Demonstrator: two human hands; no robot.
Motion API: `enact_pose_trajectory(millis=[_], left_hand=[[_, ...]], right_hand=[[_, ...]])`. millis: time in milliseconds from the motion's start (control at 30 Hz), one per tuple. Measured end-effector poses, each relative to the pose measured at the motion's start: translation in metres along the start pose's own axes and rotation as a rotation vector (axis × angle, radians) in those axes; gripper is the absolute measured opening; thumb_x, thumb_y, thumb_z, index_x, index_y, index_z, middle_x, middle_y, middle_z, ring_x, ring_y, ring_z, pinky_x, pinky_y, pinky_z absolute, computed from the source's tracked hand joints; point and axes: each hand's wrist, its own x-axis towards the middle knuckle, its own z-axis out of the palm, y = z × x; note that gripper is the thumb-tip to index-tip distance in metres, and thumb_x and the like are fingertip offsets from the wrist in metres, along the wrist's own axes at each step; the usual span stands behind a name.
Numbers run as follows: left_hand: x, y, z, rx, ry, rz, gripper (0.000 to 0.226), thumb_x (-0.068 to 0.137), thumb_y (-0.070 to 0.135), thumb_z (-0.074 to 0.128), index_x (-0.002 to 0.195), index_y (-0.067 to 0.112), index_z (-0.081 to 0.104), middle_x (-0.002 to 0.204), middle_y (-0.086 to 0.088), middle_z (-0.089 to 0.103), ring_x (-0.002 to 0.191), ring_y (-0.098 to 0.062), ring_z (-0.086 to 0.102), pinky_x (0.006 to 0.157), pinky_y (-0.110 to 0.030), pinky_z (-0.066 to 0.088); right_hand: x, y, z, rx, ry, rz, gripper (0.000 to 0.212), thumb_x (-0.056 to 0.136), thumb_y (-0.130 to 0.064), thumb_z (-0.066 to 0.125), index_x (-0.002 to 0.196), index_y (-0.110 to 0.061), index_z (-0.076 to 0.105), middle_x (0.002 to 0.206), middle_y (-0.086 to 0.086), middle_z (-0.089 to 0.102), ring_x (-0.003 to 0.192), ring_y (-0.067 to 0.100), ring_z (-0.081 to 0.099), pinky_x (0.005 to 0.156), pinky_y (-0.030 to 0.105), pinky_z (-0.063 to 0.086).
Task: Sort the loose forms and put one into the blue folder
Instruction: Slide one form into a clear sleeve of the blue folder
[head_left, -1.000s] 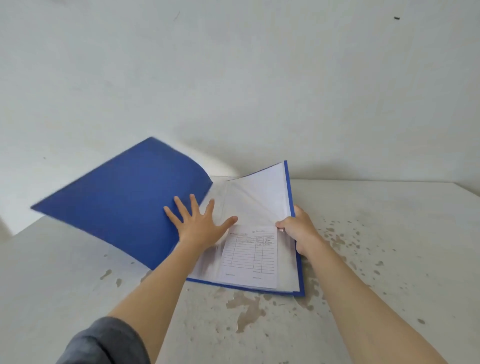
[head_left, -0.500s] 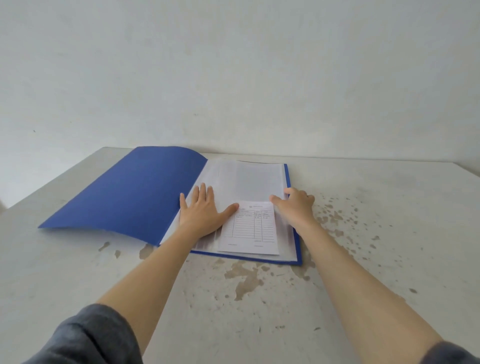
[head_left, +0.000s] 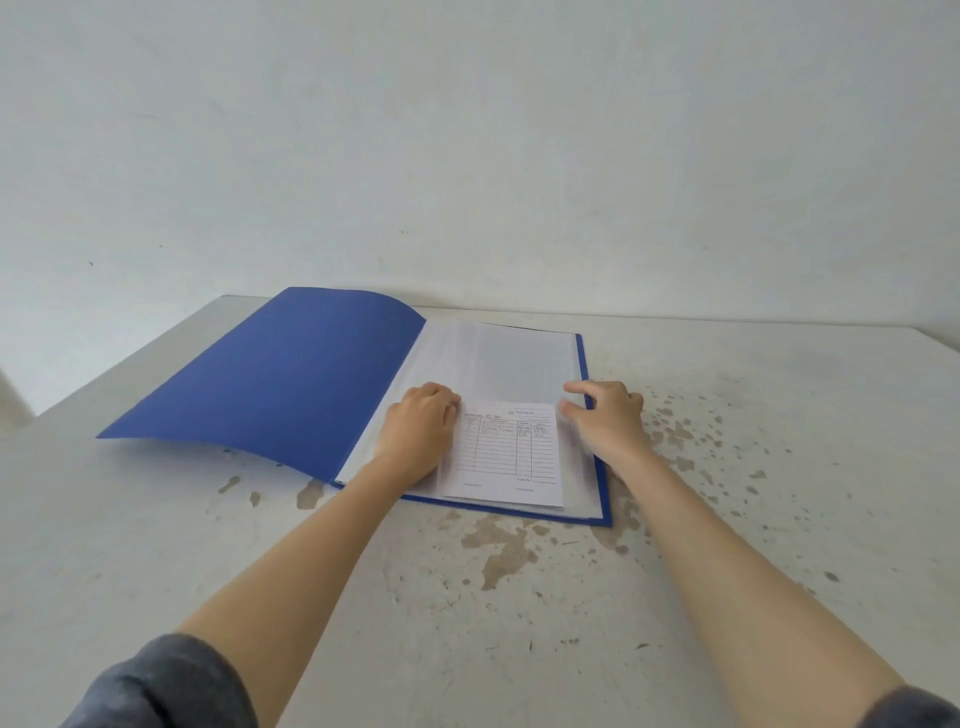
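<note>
Now that left hand (head_left: 423, 431) curled, folder (head_left: 280, 374) flatter (open)

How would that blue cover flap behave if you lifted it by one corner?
Probably floppy: the open front cover of the blue folder already bows in a curve instead of lying flat on the table. It looks thin, so likely light and would sag.

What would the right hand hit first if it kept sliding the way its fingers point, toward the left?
Probably the form in the folder's clear sleeve; the right hand's fingertips sit just off its upper right corner. Height above the sleeve is unclear.
</note>
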Motion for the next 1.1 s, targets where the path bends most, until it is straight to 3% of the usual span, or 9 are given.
enact_pose_trajectory(millis=[100,300,567,633,767,867,933,1000,1100], left_hand=[[-0.003,-0.013,-0.009,-0.005,-0.091,0.025,0.038,0.101,0.025,0.035,0.135,0.022,0.050,0.147,0.006,0.043,0.135,-0.017,0.035,0.111,-0.041,0.022],[0.003,-0.016,-0.018,-0.130,-0.213,-0.034,0.039,0.097,0.027,0.045,0.135,0.030,0.050,0.149,0.012,0.037,0.138,-0.015,0.030,0.114,-0.048,0.012],[0.015,-0.002,-0.013,-0.139,-0.295,-0.076,0.051,0.088,0.036,0.058,0.137,0.035,0.045,0.151,0.015,0.031,0.142,-0.017,0.018,0.112,-0.049,0.011],[0.016,0.000,-0.011,-0.137,-0.308,-0.069,0.052,0.088,0.038,0.058,0.138,0.036,0.043,0.152,0.015,0.029,0.142,-0.017,0.018,0.112,-0.048,0.012],[0.016,0.000,-0.011,-0.082,-0.343,-0.042,0.051,0.091,0.041,0.053,0.140,0.039,0.038,0.154,0.014,0.025,0.144,-0.018,0.015,0.113,-0.050,0.010],[0.011,0.001,-0.006,0.018,-0.336,0.001,0.046,0.096,0.042,0.040,0.141,0.044,0.032,0.157,0.014,0.019,0.145,-0.017,0.010,0.114,-0.049,0.005],[0.004,0.000,0.001,0.096,-0.289,0.069,0.044,0.099,0.039,0.027,0.143,0.045,0.026,0.158,0.014,0.015,0.146,-0.014,0.007,0.116,-0.047,0.001],[-0.002,0.002,0.006,0.078,-0.254,0.150,0.044,0.101,0.032,0.022,0.144,0.040,0.028,0.157,0.014,0.018,0.146,-0.010,0.011,0.118,-0.044,0.002],[-0.009,0.006,0.001,-0.151,-0.160,0.121,0.037,0.101,0.021,0.035,0.133,0.024,0.053,0.147,0.008,0.043,0.134,-0.014,0.039,0.110,-0.025,0.025]], right_hand=[[-0.004,-0.001,0.001,-0.184,-0.024,-0.052,0.030,0.094,-0.030,0.053,0.122,-0.029,0.063,0.139,0.000,0.044,0.129,0.025,0.029,0.102,0.036,0.027],[-0.004,-0.005,0.002,-0.272,-0.033,-0.033,0.029,0.095,-0.029,0.050,0.121,-0.032,0.062,0.142,-0.003,0.043,0.130,0.023,0.028,0.098,0.037,0.025],[-0.001,0.001,-0.007,-0.212,-0.009,0.017,0.028,0.097,-0.024,0.046,0.117,-0.030,0.065,0.138,-0.006,0.049,0.128,0.023,0.029,0.087,0.034,0.021],[0.000,0.003,-0.008,-0.149,-0.004,0.033,0.029,0.097,-0.025,0.045,0.117,-0.028,0.065,0.135,-0.005,0.053,0.129,0.023,0.029,0.091,0.036,0.024],[-0.001,0.003,-0.011,-0.072,-0.017,0.040,0.030,0.098,-0.028,0.041,0.110,-0.028,0.068,0.127,-0.004,0.059,0.128,0.023,0.031,0.090,0.038,0.024],[-0.005,0.000,-0.010,-0.188,-0.055,-0.019,0.030,0.097,-0.036,0.041,0.108,-0.030,0.068,0.131,-0.010,0.055,0.126,0.020,0.034,0.085,0.036,0.020],[-0.007,0.000,-0.006,-0.276,-0.065,-0.065,0.027,0.094,-0.040,0.044,0.110,-0.033,0.065,0.136,-0.013,0.049,0.130,0.015,0.033,0.092,0.039,0.022],[-0.008,-0.002,-0.001,-0.308,-0.048,-0.110,0.022,0.094,-0.036,0.048,0.109,-0.028,0.062,0.137,-0.011,0.047,0.132,0.012,0.033,0.101,0.042,0.021],[-0.008,-0.009,0.010,-0.289,-0.015,-0.175,0.017,0.095,-0.029,0.048,0.104,-0.021,0.060,0.120,-0.007,0.059,0.121,0.015,0.047,0.106,0.041,0.021]])
